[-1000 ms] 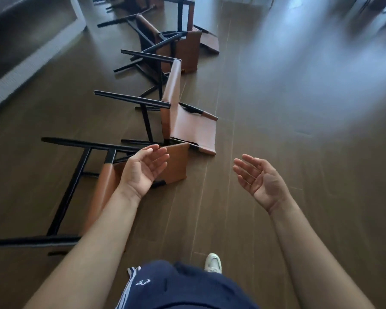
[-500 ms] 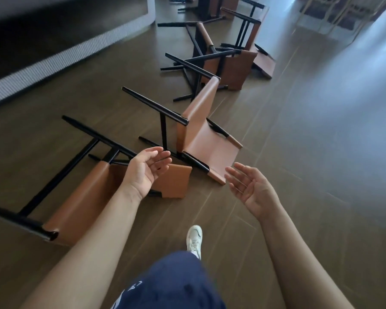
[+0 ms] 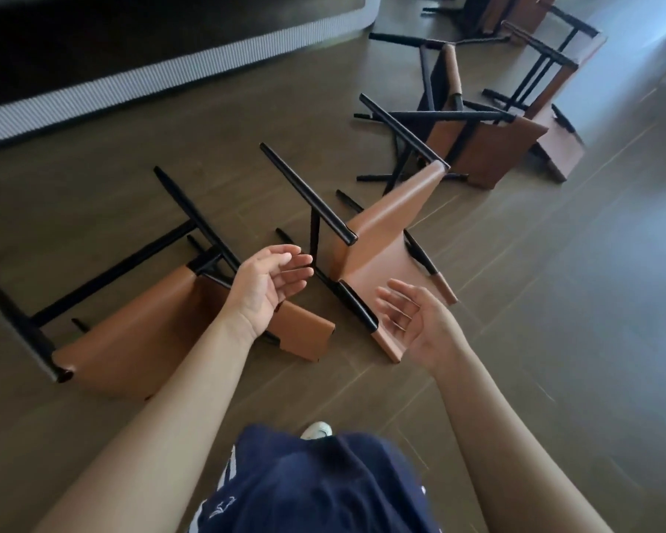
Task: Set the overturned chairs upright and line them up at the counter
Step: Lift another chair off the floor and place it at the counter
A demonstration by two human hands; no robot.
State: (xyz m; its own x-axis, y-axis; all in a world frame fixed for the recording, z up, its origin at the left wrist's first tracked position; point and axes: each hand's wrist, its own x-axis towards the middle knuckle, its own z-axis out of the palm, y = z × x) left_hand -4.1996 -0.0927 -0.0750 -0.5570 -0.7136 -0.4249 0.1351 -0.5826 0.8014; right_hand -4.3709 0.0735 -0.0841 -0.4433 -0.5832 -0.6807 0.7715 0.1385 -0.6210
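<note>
nearby, toppled chairs, ribbed counter base

No readable text or numbers, wordless white emblem on navy shorts

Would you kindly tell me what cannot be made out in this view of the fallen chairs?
Head view:
- Farthest chair: cut off by the top edge.
- Counter: only its ribbed base shows; the top is out of frame.
- Nearest chair: its middle is hidden behind the left hand.
- Second chair: part of its backrest is hidden by the right hand.
</note>
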